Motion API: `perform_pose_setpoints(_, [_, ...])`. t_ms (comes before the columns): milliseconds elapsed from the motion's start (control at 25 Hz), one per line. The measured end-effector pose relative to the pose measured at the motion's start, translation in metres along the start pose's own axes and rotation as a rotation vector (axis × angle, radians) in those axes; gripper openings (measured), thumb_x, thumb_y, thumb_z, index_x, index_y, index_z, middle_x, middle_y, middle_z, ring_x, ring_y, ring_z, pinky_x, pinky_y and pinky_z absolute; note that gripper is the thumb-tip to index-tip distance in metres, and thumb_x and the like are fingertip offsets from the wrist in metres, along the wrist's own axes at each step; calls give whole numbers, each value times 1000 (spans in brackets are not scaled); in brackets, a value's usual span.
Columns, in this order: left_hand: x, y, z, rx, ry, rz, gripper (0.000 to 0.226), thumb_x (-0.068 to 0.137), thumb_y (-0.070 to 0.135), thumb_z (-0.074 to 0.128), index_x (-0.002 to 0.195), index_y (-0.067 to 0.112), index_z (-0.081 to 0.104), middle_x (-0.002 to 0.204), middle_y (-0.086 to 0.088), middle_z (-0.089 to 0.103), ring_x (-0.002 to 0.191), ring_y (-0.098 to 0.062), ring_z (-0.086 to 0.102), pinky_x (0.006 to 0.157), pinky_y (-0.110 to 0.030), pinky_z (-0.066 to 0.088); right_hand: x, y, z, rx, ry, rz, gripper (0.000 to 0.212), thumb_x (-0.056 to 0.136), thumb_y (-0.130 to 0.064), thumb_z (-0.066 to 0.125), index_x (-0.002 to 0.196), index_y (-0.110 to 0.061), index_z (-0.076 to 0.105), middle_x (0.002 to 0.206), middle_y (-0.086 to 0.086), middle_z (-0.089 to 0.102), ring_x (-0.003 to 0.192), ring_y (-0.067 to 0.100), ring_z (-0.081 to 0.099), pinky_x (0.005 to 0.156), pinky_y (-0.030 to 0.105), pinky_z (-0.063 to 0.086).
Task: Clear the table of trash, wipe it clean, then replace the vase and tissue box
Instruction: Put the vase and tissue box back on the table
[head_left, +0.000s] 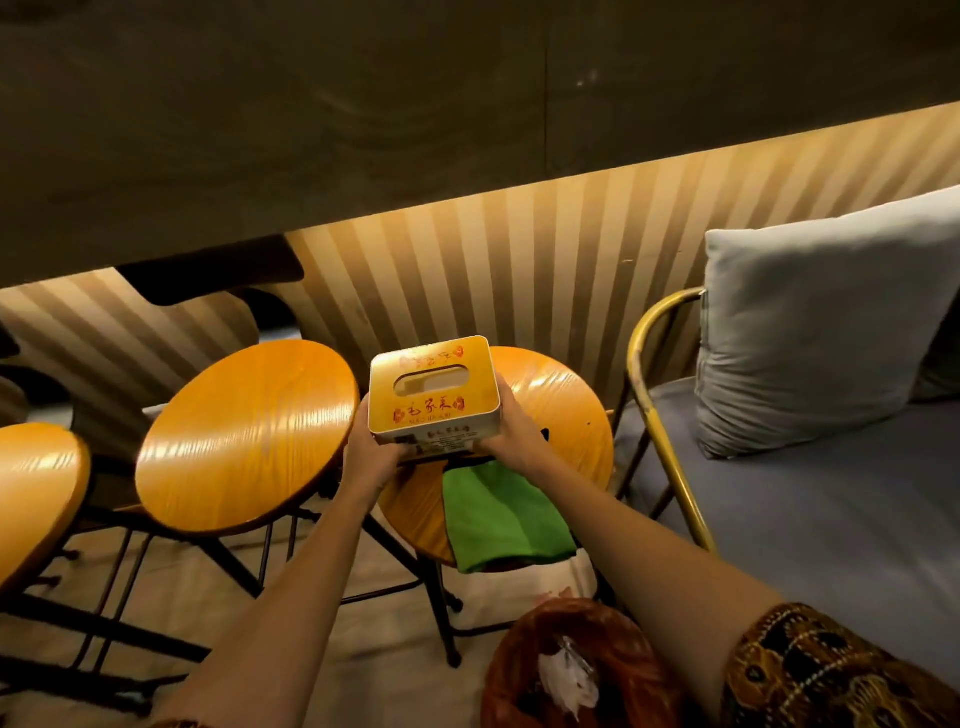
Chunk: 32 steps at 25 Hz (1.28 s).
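A yellow tissue box (434, 387) with red characters and an oval slot on top is held between both hands, above a round wooden stool (561, 410). My left hand (371, 449) grips its left side, fingers curled under the bottom. My right hand (514, 434) grips its right side. A green cloth (501, 514) lies on the same stool, draped over its near edge, just below the box. The dark table top (311, 119) fills the upper part of the view. No vase is in view.
Two more round wooden stools (244, 436) (36, 483) stand to the left on black metal legs. A bench with a brass frame (654, 426) and a grey cushion (831, 322) is at the right. A reddish bin (571, 670) holding crumpled trash sits at the bottom.
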<state>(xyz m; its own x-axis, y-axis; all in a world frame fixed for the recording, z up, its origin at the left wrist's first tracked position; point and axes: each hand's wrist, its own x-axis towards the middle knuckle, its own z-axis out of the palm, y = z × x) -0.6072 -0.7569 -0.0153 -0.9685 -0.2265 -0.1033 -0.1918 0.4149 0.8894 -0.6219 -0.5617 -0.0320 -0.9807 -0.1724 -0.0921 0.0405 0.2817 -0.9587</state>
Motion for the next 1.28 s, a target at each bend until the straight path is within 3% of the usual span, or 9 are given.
perform_pose_setpoints(80, [-12, 11, 13, 20, -17, 65, 78, 68, 1, 78, 133, 23, 41, 124, 0, 57, 117, -20, 53, 93, -42, 49, -19, -2, -16, 25, 70, 3, 96, 71, -7, 80, 146, -23, 22, 137, 5, 48, 128, 20, 44, 98, 32, 44])
perform_pose_setpoints(240, [-49, 54, 52, -11, -97, 162, 92, 68, 11, 83, 143, 23, 31, 135, -2, 53, 117, -19, 52, 91, -34, 47, -71, -6, -65, -23, 289, -14, 104, 68, -21, 84, 149, -21, 19, 141, 7, 41, 131, 20, 37, 100, 29, 34])
perform_pose_setpoints(440, [-119, 129, 138, -13, -276, 337, 92, 65, 17, 85, 142, 19, 34, 132, -2, 55, 115, -19, 54, 85, -26, 46, -171, -3, -164, -19, 559, -8, 108, 57, -35, 88, 144, -29, 23, 137, 1, 45, 126, 18, 43, 102, 45, 43])
perform_pose_setpoints(520, [-153, 159, 181, -18, -401, 401, 91, 63, 18, 87, 140, 19, 37, 127, 2, 57, 110, -13, 55, 82, -19, 46, -221, 2, -208, -21, 686, 8, 105, 59, -32, 88, 142, -30, 25, 137, -2, 47, 125, 16, 45, 101, 45, 44])
perform_pose_setpoints(680, [-223, 211, 264, 19, -621, 548, 91, 58, 26, 89, 133, 16, 39, 128, -2, 55, 111, -13, 53, 88, -27, 45, -322, 20, -278, -69, 942, 59, 102, 57, -44, 86, 139, -39, 25, 138, -3, 47, 125, 18, 48, 98, 48, 47])
perform_pose_setpoints(880, [-318, 257, 376, 88, -1004, 721, 83, 57, 36, 88, 123, 21, 41, 120, 2, 57, 105, -10, 57, 87, -29, 50, -451, 55, -343, -119, 1301, 194, 104, 51, -61, 80, 136, -27, 32, 134, 1, 51, 122, 21, 50, 98, 46, 48])
perform_pose_setpoints(1080, [-415, 286, 492, 112, -1350, 887, 73, 57, 21, 89, 113, 17, 42, 113, -1, 60, 100, -14, 62, 78, -25, 53, -556, 91, -383, -55, 1630, 363, 105, 51, -56, 83, 138, -29, 31, 130, 0, 57, 117, 22, 55, 94, 43, 51])
perform_pose_setpoints(1160, [-454, 298, 539, 140, -1504, 948, 73, 56, 19, 89, 111, 17, 42, 111, -1, 59, 98, -14, 62, 72, -19, 50, -588, 104, -395, -31, 1798, 422, 103, 54, -53, 84, 138, -28, 32, 128, 2, 58, 114, 20, 58, 90, 35, 53])
perform_pose_setpoints(1280, [-504, 312, 591, 150, -1681, 1041, 76, 54, 23, 90, 112, 17, 41, 111, 2, 59, 98, -10, 59, 75, -21, 48, -622, 118, -404, 15, 2000, 449, 95, 59, -39, 89, 135, -25, 35, 124, 0, 60, 108, 16, 61, 83, 22, 52])
